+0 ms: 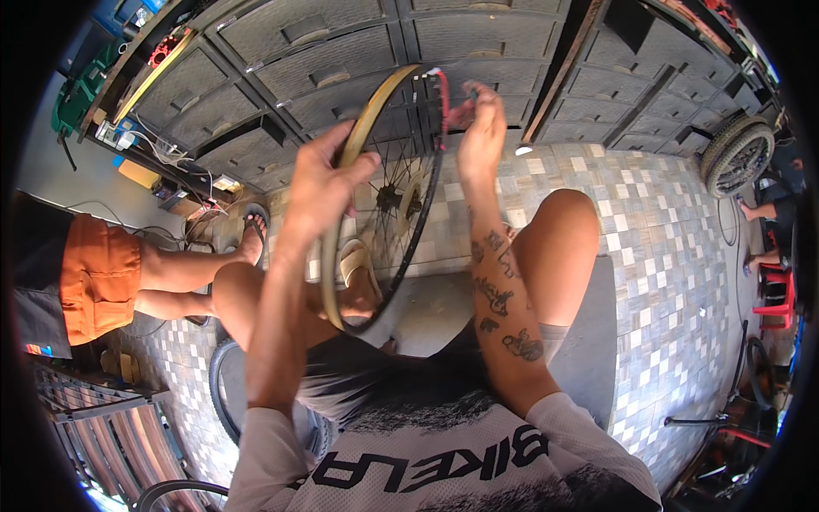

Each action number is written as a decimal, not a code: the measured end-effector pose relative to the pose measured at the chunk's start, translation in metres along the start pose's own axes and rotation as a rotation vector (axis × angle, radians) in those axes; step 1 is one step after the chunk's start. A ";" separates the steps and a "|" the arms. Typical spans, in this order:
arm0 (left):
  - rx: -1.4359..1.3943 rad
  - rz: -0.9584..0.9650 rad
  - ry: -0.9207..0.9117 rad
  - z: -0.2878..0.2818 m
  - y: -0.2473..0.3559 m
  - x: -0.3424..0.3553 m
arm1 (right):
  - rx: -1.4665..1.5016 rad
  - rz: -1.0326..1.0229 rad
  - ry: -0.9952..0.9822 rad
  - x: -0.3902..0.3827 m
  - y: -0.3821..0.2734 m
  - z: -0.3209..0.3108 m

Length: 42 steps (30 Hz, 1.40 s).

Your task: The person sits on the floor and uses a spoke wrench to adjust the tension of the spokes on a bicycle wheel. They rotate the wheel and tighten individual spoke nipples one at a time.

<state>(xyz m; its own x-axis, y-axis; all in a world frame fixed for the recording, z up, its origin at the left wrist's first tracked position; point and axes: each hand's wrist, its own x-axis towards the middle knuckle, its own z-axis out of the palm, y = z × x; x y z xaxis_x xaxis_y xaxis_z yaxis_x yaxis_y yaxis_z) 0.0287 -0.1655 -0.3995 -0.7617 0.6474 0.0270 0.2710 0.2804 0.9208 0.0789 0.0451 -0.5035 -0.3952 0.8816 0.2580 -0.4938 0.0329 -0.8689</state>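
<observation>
My left hand [333,179] grips the left side of an upright bicycle wheel [410,256], with a yellow band [373,107] along that side of its rim and a black rim edge toward the right. A red strip [444,102] runs along the upper right of the rim. My right hand [478,124] is raised just right of that strip, its fingers bent together around something small and blurred that I cannot make out. The spokes and hub [388,198] show between my hands, above my sandalled foot.
Dark drawer units [311,43] line the back. At left stands another person in orange shorts [98,277], near cables and a slatted rack [111,435]. Stacked tyres [738,154], a red chair [772,303] and other people's legs are at right. A tyre [223,392] lies by my left leg.
</observation>
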 end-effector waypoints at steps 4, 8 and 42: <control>0.321 0.092 -0.116 -0.041 0.009 0.047 | -0.606 -0.270 0.085 0.062 -0.064 -0.034; 0.685 0.304 -0.053 -0.057 0.001 0.075 | -0.809 0.007 -0.341 0.072 -0.071 -0.069; -0.154 0.005 0.091 -0.006 -0.065 -0.021 | -0.227 0.373 -0.383 -0.024 -0.029 0.068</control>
<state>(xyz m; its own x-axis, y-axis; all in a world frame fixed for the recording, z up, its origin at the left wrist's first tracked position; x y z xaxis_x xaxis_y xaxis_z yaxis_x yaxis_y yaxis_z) 0.0240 -0.2016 -0.4581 -0.8128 0.5794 0.0607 0.1870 0.1609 0.9691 0.0506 -0.0092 -0.4560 -0.7834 0.6213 0.0148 -0.1059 -0.1100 -0.9883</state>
